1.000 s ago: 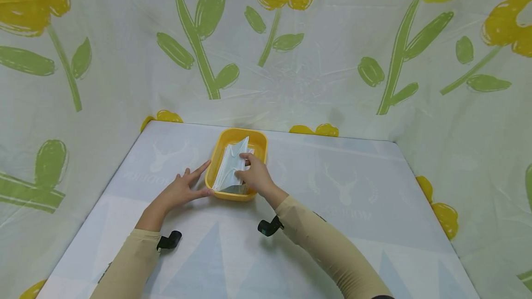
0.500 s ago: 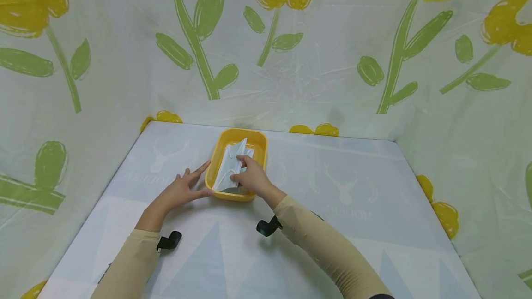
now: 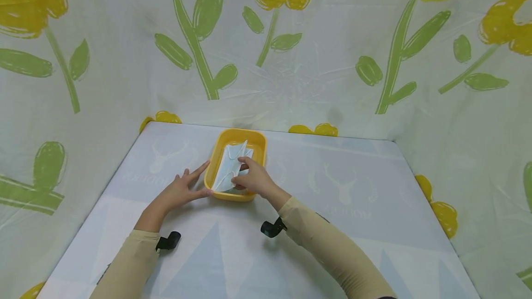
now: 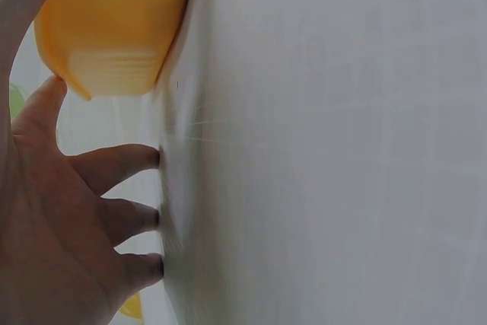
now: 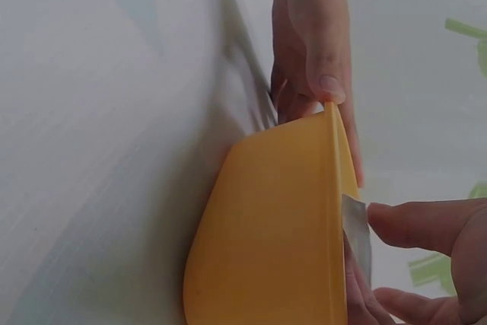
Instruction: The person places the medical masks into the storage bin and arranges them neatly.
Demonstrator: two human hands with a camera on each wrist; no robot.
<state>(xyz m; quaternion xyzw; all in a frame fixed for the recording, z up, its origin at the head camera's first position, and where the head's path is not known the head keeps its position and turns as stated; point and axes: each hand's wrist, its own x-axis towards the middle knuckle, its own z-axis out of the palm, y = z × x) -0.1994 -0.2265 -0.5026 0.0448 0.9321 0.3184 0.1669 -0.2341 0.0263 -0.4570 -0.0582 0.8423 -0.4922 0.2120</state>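
Note:
Light blue face masks (image 3: 227,163) with white ear loops lie in a loose pile inside a yellow tray (image 3: 260,151). My right hand (image 3: 257,180) reaches over the tray's right side and pinches a mask at its right edge; other fingers disappear beneath it. In the right wrist view, the thumb lies against a pale mask edge (image 5: 358,226) by the rim. With fingers spread, my left hand (image 3: 179,193) steadies the tray's left side, index finger and thumb touching its rim. Its other fingertips rest on the table in the left wrist view.
The tray stands near the back edge of a pale, patterned table (image 3: 332,243). Behind and beside the table hangs a white curtain (image 3: 316,77) printed with yellow flowers and green leaves. A black wrist camera (image 3: 272,228) sits on each forearm.
The upper mask has tipped slightly lower and shifted a little under my right hand, which moved left and then slightly back. My left hand and the tray have stayed put.

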